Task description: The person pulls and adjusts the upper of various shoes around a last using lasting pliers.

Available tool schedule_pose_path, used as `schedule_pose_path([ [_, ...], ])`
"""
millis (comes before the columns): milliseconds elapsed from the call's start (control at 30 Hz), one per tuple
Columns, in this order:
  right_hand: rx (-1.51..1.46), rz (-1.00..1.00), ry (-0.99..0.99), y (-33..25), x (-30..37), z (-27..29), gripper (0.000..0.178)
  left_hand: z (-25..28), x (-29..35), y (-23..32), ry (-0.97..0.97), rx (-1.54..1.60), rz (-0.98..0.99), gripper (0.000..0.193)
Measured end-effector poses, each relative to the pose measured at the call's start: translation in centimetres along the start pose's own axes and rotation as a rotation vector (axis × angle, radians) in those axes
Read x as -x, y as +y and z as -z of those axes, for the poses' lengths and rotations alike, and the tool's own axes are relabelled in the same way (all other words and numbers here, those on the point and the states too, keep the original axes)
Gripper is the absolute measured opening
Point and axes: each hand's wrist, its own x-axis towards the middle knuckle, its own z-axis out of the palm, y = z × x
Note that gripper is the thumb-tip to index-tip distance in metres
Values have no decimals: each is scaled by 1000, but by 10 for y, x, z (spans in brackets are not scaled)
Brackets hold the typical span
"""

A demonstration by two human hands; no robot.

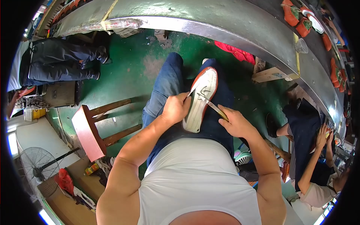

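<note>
- Nearest, at the lower middle of the frame, is the person's white sleeveless top [195,172].
- The right hand [236,122], right of centre, is closed around the yellowish handle of a metal-tipped tool [213,106], which slants up and leftward.
- The left hand [175,108], left of centre, is narrow, its fingers bent together at the shoe's left edge; how firmly they grip it I cannot tell.
- Between the hands, in the middle of the frame, is a white shoe [195,114] with an orange rim along its upper part. It lies lengthwise over the lap, toe toward the top, and the tool's metal end is at its face, over some dark curved marks.
- Under the shoe are blue jeans [164,88].
- Left of the legs, a stool [89,133] with wooden legs lies in view above the green floor [127,75].
- At the lower left is a round wire fan [37,165].
- At the right edge, a co-worker's hands [321,137] are close together by the bench.
- At the upper left stands another person in dark trousers [60,62].
- Across the top curves a grey bench [225,17], with orange shoes [291,13] at the upper right.
</note>
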Motion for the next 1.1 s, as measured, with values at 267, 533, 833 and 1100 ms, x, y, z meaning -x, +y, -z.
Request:
schedule_pose_path([
  [267, 353, -295, -591, -73, -57, 80, 25, -14, 8, 10, 53, -37, 11, 25],
  [533, 55, -149, -40, -25, -33, -15, 27, -36, -3, -28, -313, 1303, 301, 65],
  [833, 295, 45, 107, -16, -36, 7, 26, -51, -9, -35, -197, 1016, 268, 71],
  [1100, -403, -218, 19, -4, -43, -23, 20, -53, -6, -35, -104, 757, 193, 70],
])
